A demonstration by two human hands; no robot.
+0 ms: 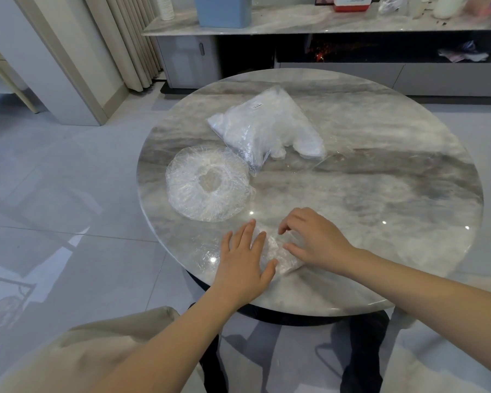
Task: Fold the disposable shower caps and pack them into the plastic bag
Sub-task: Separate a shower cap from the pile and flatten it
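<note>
A clear, crumpled shower cap [278,252] lies partly folded near the front edge of the round marble table [380,194]. My left hand [244,259] presses flat on its left part with straight fingers. My right hand [315,239] sits on its right part, fingers curled and pinching the plastic. A second shower cap [207,185] lies spread open in a round shape at the left of the table. Behind it lies the clear plastic bag [267,126], stuffed with white folded caps, its mouth toward the right.
A long marble-topped cabinet [323,21] stands behind the table with a blue bin [224,9] and other items on it. Curtains [125,38] hang at the back left. Tiled floor surrounds the table. My knee in beige fabric [97,350] is at the bottom left.
</note>
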